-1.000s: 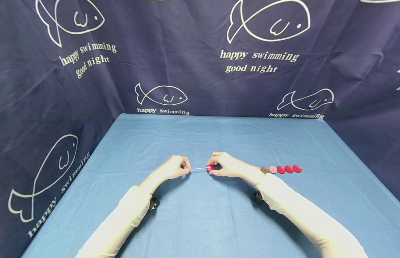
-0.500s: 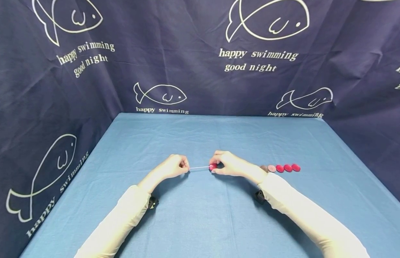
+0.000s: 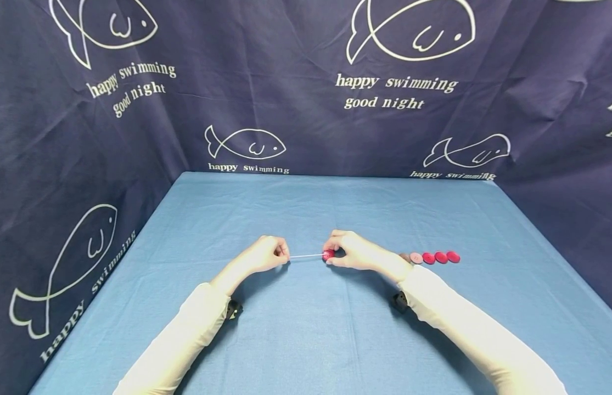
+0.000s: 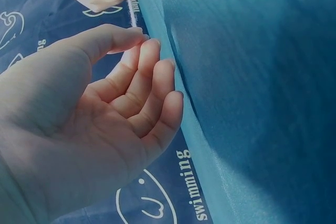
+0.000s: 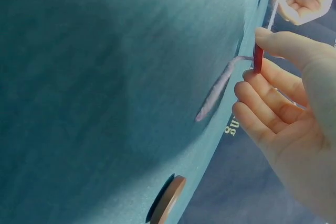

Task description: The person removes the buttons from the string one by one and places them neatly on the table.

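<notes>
My left hand (image 3: 268, 254) pinches the end of a white string (image 3: 306, 255) between thumb and forefinger, its other fingers loosely curled. Across from it, my right hand (image 3: 354, 251) holds a red button (image 3: 328, 254) by its edges. The string runs taut from the left fingertips to the button. In the right wrist view the red button (image 5: 258, 59) stands on edge between thumb and fingers, and a thicker, fuzzy tail of the string (image 5: 215, 94) hangs out on its other side. The left wrist view shows the string (image 4: 132, 14) leaving the left fingertips towards the button.
Right of the right wrist lies a row of buttons: a brown one (image 3: 405, 257), a pink one (image 3: 416, 258) and several red ones (image 3: 441, 257). A blue cloth (image 3: 306, 329) covers the table. Dark printed curtains (image 3: 306, 82) stand behind and at the sides.
My right hand has shifted slightly right with the red button, and the stretch of string between the hands is longer. The left hand has barely moved.
</notes>
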Demonstrator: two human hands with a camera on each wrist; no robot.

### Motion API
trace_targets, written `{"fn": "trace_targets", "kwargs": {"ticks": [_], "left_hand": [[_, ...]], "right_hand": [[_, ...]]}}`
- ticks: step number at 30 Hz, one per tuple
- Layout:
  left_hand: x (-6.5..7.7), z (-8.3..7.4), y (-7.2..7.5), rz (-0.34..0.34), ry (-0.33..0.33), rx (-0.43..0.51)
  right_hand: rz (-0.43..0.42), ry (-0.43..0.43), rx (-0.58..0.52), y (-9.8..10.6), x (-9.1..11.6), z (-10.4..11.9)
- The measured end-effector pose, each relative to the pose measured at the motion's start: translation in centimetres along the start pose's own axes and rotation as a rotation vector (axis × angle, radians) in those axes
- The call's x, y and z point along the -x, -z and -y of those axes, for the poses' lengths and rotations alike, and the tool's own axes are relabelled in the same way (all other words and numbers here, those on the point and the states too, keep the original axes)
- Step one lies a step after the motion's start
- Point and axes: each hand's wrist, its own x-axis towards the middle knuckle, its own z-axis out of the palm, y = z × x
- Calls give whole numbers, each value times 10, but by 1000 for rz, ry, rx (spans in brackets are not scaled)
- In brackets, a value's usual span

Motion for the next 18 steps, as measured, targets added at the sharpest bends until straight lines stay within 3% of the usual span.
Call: {"fn": "trace_targets", "kwargs": {"ticks": [13, 18], "left_hand": [[0, 1, -1, 2, -3, 2], [0, 2, 0, 0, -7, 2]], "right_hand": [[9, -29, -9, 1, 4, -1], [-6, -5, -1, 2, 6, -2]]}}
